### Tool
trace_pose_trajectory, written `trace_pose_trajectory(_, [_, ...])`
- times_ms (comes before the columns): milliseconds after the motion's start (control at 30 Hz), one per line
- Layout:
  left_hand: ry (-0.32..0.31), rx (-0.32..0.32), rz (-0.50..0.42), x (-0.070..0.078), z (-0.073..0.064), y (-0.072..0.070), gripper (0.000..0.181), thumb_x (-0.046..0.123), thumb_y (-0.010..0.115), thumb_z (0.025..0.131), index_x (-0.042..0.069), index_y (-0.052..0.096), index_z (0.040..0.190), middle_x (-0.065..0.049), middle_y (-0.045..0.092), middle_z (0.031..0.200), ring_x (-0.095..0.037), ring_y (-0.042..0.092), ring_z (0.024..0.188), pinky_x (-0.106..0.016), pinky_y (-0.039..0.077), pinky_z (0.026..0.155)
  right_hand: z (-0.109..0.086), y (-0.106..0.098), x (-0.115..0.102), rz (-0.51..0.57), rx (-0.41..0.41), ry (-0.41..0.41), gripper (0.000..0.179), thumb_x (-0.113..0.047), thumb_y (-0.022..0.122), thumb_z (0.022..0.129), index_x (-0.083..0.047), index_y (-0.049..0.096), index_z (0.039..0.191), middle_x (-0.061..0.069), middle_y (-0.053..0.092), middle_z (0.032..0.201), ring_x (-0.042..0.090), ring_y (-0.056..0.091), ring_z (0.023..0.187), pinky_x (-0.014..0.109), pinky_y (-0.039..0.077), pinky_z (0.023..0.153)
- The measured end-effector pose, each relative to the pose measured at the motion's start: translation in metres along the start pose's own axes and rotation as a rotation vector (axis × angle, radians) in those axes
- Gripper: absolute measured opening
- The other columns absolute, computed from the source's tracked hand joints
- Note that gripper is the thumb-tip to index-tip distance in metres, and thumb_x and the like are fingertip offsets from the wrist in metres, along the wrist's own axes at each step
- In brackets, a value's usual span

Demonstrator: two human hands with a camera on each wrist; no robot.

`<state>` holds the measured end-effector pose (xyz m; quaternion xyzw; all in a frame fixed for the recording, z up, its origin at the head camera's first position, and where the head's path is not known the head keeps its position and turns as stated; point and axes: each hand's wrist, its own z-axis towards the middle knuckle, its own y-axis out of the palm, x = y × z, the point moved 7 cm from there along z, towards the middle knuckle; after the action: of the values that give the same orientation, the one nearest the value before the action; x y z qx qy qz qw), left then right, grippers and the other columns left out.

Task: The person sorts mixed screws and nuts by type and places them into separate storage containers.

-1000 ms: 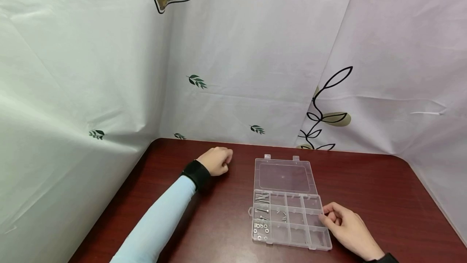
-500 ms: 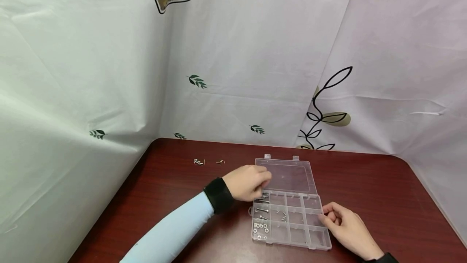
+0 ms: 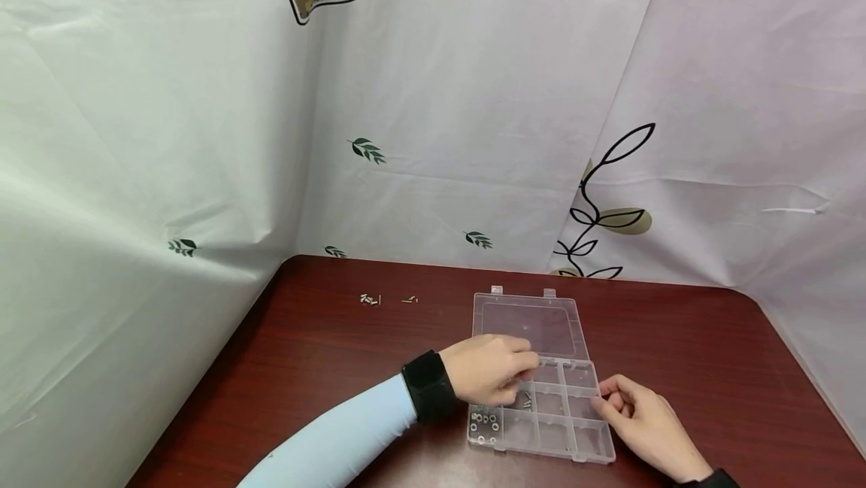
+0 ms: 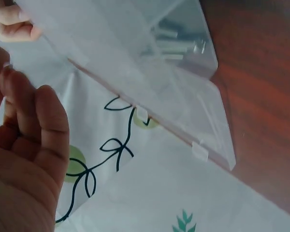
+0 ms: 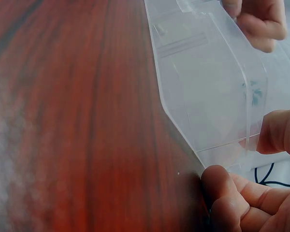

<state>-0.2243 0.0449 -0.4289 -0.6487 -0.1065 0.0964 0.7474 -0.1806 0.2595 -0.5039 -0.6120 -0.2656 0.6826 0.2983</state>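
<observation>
A clear plastic compartment box [image 3: 551, 439] lies with its lid [image 3: 528, 319] folded back on the table. My left hand [image 3: 490, 369] is over its middle compartments, fingertips pinched together. In the left wrist view a tiny bright bit, seemingly a small screw [image 4: 7, 65], shows at those fingertips; most of it is hidden. My right hand [image 3: 649, 424] grips the box's right edge; in the right wrist view the thumb [image 5: 278, 133] is on the wall and curled fingers lie by the bottom edge. Several nuts [image 3: 483, 428] fill the near-left compartment, and small screws [image 3: 528, 400] lie in a middle one.
Two small groups of loose screws [image 3: 369, 300] and small pieces [image 3: 410, 299] lie at the back left of the dark red table [image 3: 304, 368]. A printed white cloth [image 3: 440, 134] hangs behind the table and along its sides.
My left hand has moved right and nearer, from the back left of the table to over the box, uncovering the loose screws. The right hand and the box have stayed put.
</observation>
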Motion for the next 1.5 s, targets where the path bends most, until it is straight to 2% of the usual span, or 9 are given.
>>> trace_pose_trajectory(133, [-0.026, -0.016, -0.017, -0.003, -0.003, 0.005, 0.042, 0.043, 0.074, 0.091, 0.023, 0.06, 0.125, 0.008, 0.054, 0.117, -0.001, 0.051, 0.093, -0.012, 0.044, 0.084, 0.0, -0.001, -0.001, -0.001, -0.001, -0.003, 0.011, -0.024, 0.077, 0.092, -0.021, 0.067, 0.092, -0.016, 0.051, 0.069, -0.002, 0.043, 0.054, 0.02, 0.034, 0.057])
trace_pose_trajectory(267, [-0.059, 0.023, -0.013, -0.013, -0.009, 0.001, 0.047, 0.045, 0.073, 0.092, 0.023, 0.06, 0.131, 0.007, 0.054, 0.127, -0.003, 0.056, 0.105, -0.014, 0.046, 0.093, 0.0, -0.002, -0.002, -0.005, 0.013, -0.016, 0.011, -0.024, 0.077, 0.091, -0.021, 0.066, 0.092, -0.016, 0.051, 0.069, -0.002, 0.042, 0.054, 0.02, 0.034, 0.058])
trace_pose_trajectory(433, [-0.136, 0.062, 0.012, -0.038, -0.021, -0.006, 0.044, 0.041, 0.073, 0.092, 0.02, 0.062, 0.129, 0.005, 0.058, 0.124, -0.007, 0.06, 0.108, -0.02, 0.049, 0.097, 0.001, -0.002, -0.002, -0.005, 0.021, -0.028, 0.012, -0.023, 0.078, 0.091, -0.022, 0.066, 0.091, -0.017, 0.051, 0.069, -0.003, 0.043, 0.055, 0.02, 0.034, 0.057])
trace_pose_trajectory(700, [-0.323, 0.06, 0.014, -0.099, -0.057, -0.005, 0.04, 0.035, 0.074, 0.091, 0.017, 0.064, 0.126, 0.002, 0.06, 0.121, -0.013, 0.061, 0.112, -0.029, 0.051, 0.101, -0.001, -0.002, -0.002, 0.0, 0.034, -0.044, 0.013, -0.023, 0.079, 0.09, -0.023, 0.066, 0.09, -0.018, 0.05, 0.068, -0.003, 0.042, 0.054, 0.02, 0.034, 0.057])
trace_pose_trajectory(800, [-0.385, 0.078, 0.013, -0.121, -0.071, -0.002, 0.038, 0.031, 0.076, 0.09, 0.015, 0.065, 0.122, 0.0, 0.061, 0.119, -0.016, 0.062, 0.11, -0.032, 0.053, 0.099, 0.0, -0.002, -0.002, -0.002, 0.032, -0.041, 0.013, -0.023, 0.079, 0.09, -0.023, 0.066, 0.09, -0.018, 0.051, 0.068, -0.003, 0.042, 0.054, 0.02, 0.034, 0.057])
trace_pose_trajectory(967, [-0.502, 0.044, 0.006, -0.152, -0.092, 0.005, 0.031, 0.025, 0.075, 0.091, 0.014, 0.066, 0.118, -0.002, 0.061, 0.112, -0.017, 0.062, 0.101, -0.034, 0.054, 0.093, 0.0, -0.002, -0.001, -0.006, 0.026, -0.029, 0.012, -0.023, 0.078, 0.09, -0.023, 0.066, 0.09, -0.017, 0.051, 0.069, -0.003, 0.043, 0.055, 0.02, 0.034, 0.057])
trace_pose_trajectory(1200, [-0.555, 0.049, 0.039, -0.179, -0.112, 0.016, 0.014, 0.009, 0.072, 0.09, 0.011, 0.067, 0.103, -0.005, 0.06, 0.097, -0.02, 0.06, 0.087, -0.036, 0.053, 0.084, 0.0, -0.001, 0.0, -0.004, 0.031, -0.034, 0.013, -0.023, 0.078, 0.09, -0.023, 0.066, 0.09, -0.018, 0.051, 0.069, -0.003, 0.042, 0.055, 0.02, 0.034, 0.057])
trace_pose_trajectory(1300, [-0.563, 0.066, 0.052, -0.187, -0.118, 0.02, 0.012, 0.005, 0.072, 0.088, 0.012, 0.066, 0.096, -0.004, 0.06, 0.092, -0.02, 0.06, 0.083, -0.036, 0.054, 0.081, -0.001, -0.001, 0.0, -0.001, 0.035, -0.038, 0.013, -0.023, 0.078, 0.09, -0.023, 0.066, 0.09, -0.018, 0.051, 0.069, -0.004, 0.042, 0.054, 0.02, 0.034, 0.057])
trace_pose_trajectory(1500, [-0.59, 0.04, 0.051, -0.194, -0.127, 0.026, 0.011, 0.004, 0.071, 0.089, 0.013, 0.066, 0.093, -0.004, 0.061, 0.09, -0.02, 0.062, 0.083, -0.035, 0.055, 0.079, -0.001, -0.001, -0.001, 0.005, 0.042, -0.046, 0.013, -0.022, 0.079, 0.09, -0.024, 0.066, 0.09, -0.018, 0.051, 0.068, -0.004, 0.042, 0.054, 0.02, 0.034, 0.056])
